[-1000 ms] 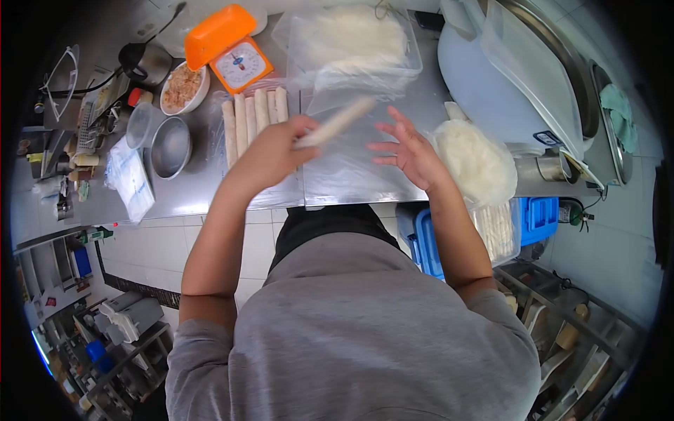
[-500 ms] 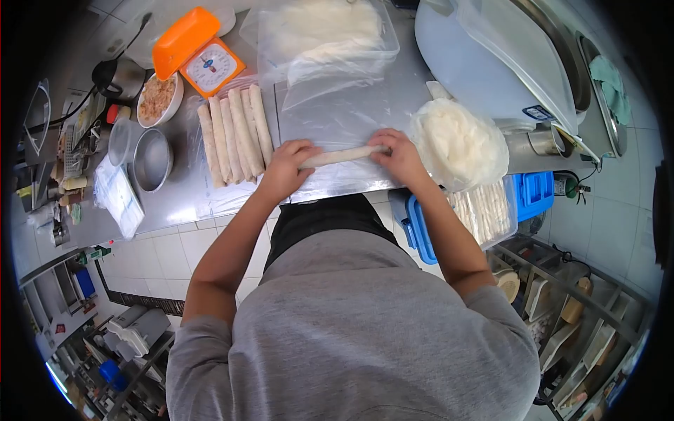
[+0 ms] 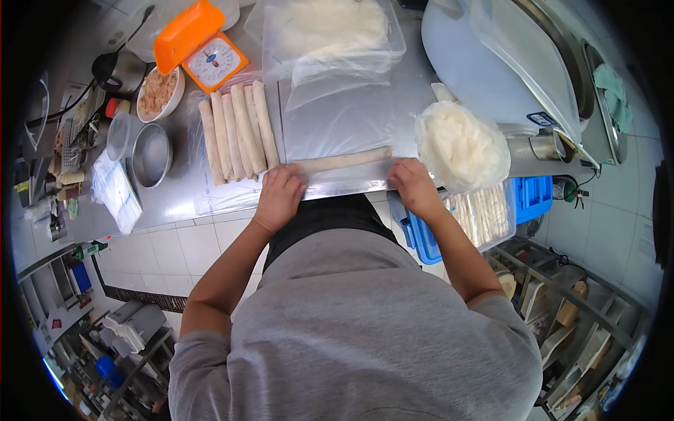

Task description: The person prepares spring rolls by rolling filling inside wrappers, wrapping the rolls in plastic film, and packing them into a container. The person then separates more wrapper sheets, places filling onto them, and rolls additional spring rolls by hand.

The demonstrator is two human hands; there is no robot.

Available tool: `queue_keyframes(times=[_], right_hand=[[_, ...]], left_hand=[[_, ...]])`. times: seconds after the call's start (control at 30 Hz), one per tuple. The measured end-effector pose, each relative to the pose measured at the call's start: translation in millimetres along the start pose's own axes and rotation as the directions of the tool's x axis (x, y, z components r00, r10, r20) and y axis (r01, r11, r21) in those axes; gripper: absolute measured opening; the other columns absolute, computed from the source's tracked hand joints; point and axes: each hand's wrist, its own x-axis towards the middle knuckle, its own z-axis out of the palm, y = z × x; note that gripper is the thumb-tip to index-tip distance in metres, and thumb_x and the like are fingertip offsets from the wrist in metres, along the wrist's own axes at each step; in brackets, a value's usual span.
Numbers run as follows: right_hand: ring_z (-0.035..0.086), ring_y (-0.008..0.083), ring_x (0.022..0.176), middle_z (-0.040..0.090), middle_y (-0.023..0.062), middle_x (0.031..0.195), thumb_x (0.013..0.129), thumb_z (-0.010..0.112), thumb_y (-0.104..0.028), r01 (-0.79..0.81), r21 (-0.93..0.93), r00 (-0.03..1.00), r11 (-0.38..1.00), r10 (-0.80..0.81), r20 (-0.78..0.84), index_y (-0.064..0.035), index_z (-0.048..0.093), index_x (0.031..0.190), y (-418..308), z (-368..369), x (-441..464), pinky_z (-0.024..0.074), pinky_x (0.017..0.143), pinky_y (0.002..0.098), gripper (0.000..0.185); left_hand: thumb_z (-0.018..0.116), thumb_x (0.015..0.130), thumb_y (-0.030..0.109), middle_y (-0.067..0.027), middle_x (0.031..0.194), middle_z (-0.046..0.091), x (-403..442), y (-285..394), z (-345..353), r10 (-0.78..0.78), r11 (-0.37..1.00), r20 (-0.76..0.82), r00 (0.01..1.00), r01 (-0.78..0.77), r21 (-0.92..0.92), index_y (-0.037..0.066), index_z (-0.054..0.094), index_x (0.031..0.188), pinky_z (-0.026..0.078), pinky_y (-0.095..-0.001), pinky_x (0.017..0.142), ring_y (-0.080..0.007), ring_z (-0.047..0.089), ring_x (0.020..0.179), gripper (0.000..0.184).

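A long pale filled roll (image 3: 344, 161) lies crosswise on a clear plastic sheet (image 3: 340, 126) on the steel table. My left hand (image 3: 281, 195) is at the sheet's near left corner, fingers closed on its edge, beside the roll's left end. At the near right corner, my right hand (image 3: 415, 186) has its fingers closed on the sheet as well, just below the roll's right end. The fingertips are partly hidden. Several finished rolls (image 3: 239, 133) lie side by side left of the sheet. A plastic bag of thin whitish wrappers (image 3: 463, 144) sits to the right.
Behind are a tub of white shreds (image 3: 330, 31) and an orange scale (image 3: 210, 62). On the left stand a bowl of filling (image 3: 160, 95), a metal bowl (image 3: 152, 156) and plastic bags (image 3: 116, 196). A box of rolls (image 3: 481, 216) is below the table edge at right.
Both hands have let go of the roll and moved toward me, down to the near edge of the plastic sheet. The roll stays on the sheet.
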Motion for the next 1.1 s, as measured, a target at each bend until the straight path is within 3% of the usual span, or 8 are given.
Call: queue_keyframes(times=[0.3,0.4,0.47,0.57,0.73,0.9,1.03,1.1], right_hand=[[0.055,0.0313,0.095,0.061,0.0092,0.099,0.081,0.065,-0.011,-0.189,-0.027,0.946,0.982,0.174,-0.272,-0.0076,0.059,0.094,37.4,29.2,56.8,0.0404,0.084,0.0441,0.014],[0.055,0.0302,0.099,0.061,0.0091,0.105,0.079,0.068,-0.012,-0.047,-0.184,0.920,0.982,-0.029,-0.390,-0.0080,0.061,0.099,26.1,29.2,61.2,0.0397,0.088,0.0438,0.021],[0.055,0.0298,0.101,0.061,0.0091,0.108,0.077,0.069,-0.012,0.083,-0.108,0.977,0.991,-0.102,-0.188,-0.0082,0.061,0.102,11.7,23.0,62.1,0.0392,0.090,0.0437,0.026],[0.054,0.0286,0.105,0.060,0.0080,0.107,0.076,0.069,-0.011,0.051,-0.033,0.998,0.998,-0.050,0.028,-0.0097,0.062,0.106,11.0,26.9,61.9,0.0389,0.091,0.0423,0.031],[0.053,0.0270,0.106,0.059,0.0062,0.104,0.078,0.068,-0.009,-0.069,-0.070,0.942,0.995,0.088,0.325,-0.0114,0.063,0.106,10.4,25.5,52.2,0.0398,0.089,0.0402,0.029],[0.053,0.0263,0.106,0.057,0.0065,0.104,0.079,0.065,-0.007,-0.009,-0.097,0.960,0.995,0.035,0.277,-0.0119,0.064,0.109,-3.9,23.3,34.6,0.0386,0.091,0.0404,0.030],[0.052,0.0267,0.107,0.057,0.0068,0.104,0.079,0.064,-0.007,0.024,-0.167,0.965,0.986,0.021,0.262,-0.0116,0.063,0.112,-10.5,22.1,39.0,0.0356,0.096,0.0427,0.033],[0.051,0.0267,0.109,0.057,0.0070,0.105,0.079,0.063,-0.007,0.033,-0.180,0.964,0.983,0.017,0.267,-0.0113,0.062,0.114,-10.8,22.7,40.0,0.0340,0.099,0.0444,0.035]], left_hand=[[0.058,0.088,0.012,-0.0135,0.098,0.063,62.1,-18.9,11.8,-0.437,0.894,0.105,0.893,0.444,-0.063,0.006,0.059,0.095,0.040,-0.0458,0.088,-0.0351,0.057,0.098,0.009],[0.057,0.088,0.011,-0.0113,0.100,0.062,73.6,-23.5,15.6,-0.385,0.923,0.058,0.921,0.383,0.043,0.008,0.060,0.099,0.040,-0.0450,0.088,-0.0334,0.057,0.100,0.012],[0.056,0.086,0.009,-0.0099,0.101,0.060,74.6,-21.1,19.0,-0.226,0.962,-0.122,0.967,0.241,0.129,0.011,0.061,0.103,0.040,-0.0437,0.086,-0.0315,0.056,0.101,0.017],[0.061,0.085,0.011,-0.0086,0.105,0.058,74.7,-23.5,13.9,0.025,0.978,-0.005,1.000,-0.024,0.206,0.011,0.062,0.104,0.041,-0.0431,0.088,-0.0299,0.055,0.104,0.020],[0.068,0.083,0.018,-0.0106,0.103,0.059,42.2,-8.2,15.2,0.029,0.997,0.144,0.989,-0.019,-0.074,0.008,0.063,0.104,0.042,-0.0438,0.090,-0.0323,0.055,0.102,0.023],[0.068,0.085,0.023,-0.0130,0.110,0.059,32.6,-7.2,6.3,0.041,0.993,0.218,0.975,-0.015,-0.117,0.006,0.062,0.110,0.041,-0.0437,0.093,-0.0333,0.054,0.107,0.030],[0.070,0.083,0.025,-0.0174,0.119,0.057,101.8,-33.6,6.8,-0.343,0.925,-0.320,0.883,0.376,0.047,0.005,0.064,0.111,0.040,-0.0445,0.099,-0.0354,0.052,0.112,0.034],[0.071,0.080,0.022,-0.0170,0.118,0.058,129.3,-52.6,-0.2,-0.505,0.848,-0.051,0.861,0.507,0.153,0.006,0.063,0.111,0.042,-0.0451,0.096,-0.0361,0.052,0.113,0.035]])
